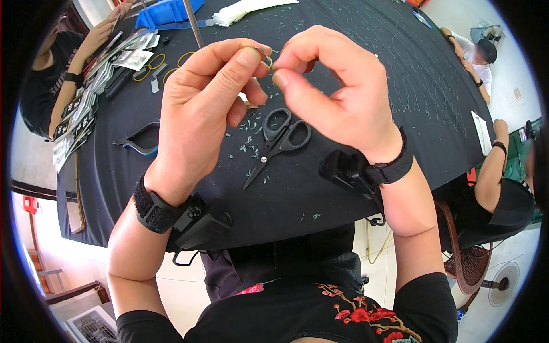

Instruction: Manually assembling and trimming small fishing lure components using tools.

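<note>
Between the thumb and fingertips of my left hand (214, 94) is a small curved, hook-like metal piece (266, 58). My right hand (343, 86) is beside it, thumb and forefinger closed together close to the piece; whatever they pinch, perhaps a fine line, is too small to make out. Both hands are raised over the black-covered table. Below and between them lie black-handled scissors (277, 143), blades partly apart and pointing toward me. Short grey-green thread scraps (247, 147) are scattered around the scissors. Pliers (140, 140) with dark and blue handles lie left of my left wrist.
Yellow-handled scissors (150, 67) and a pile of flat packets (94, 94) are at left, near a co-worker. A metal pole (193, 24) rises beside a blue bin (169, 12). Thin lines (426, 86) spread across the right side. A phone (75, 194) lies at the left edge. Other people sit around.
</note>
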{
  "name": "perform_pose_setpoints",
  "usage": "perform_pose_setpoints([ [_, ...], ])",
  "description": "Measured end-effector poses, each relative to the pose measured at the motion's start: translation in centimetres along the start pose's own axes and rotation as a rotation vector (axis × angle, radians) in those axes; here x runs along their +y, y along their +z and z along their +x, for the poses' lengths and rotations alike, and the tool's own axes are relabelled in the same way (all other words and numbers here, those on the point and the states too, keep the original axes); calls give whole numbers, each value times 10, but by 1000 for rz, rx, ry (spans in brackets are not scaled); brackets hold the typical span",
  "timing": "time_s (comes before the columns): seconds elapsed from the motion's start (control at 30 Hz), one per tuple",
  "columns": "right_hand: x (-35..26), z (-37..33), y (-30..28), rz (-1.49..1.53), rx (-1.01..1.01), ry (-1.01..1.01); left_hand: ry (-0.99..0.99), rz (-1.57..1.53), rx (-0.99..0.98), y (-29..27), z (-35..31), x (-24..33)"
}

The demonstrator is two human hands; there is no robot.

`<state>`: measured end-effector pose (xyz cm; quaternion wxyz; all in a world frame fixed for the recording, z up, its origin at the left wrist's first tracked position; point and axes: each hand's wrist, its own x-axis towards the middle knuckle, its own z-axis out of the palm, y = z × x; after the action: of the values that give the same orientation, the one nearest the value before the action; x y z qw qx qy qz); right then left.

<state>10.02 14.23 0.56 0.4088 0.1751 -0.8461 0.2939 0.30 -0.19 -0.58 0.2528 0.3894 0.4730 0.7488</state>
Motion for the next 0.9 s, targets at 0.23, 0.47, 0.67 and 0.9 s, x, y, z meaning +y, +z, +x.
perform_pose_setpoints([
  [0.23,-5,-1,3,450,61,439,46,21,7,1,1,-2],
  [0.47,-9,-2,6,577,42,474,82,138,-4,-2,1,-5],
  [0.67,-10,-2,1,466,-43,524,240,413,61,2,2,-3],
  [0.9,-11,-2,3,477,-46,566,391,534,67,-1,5,-7],
])
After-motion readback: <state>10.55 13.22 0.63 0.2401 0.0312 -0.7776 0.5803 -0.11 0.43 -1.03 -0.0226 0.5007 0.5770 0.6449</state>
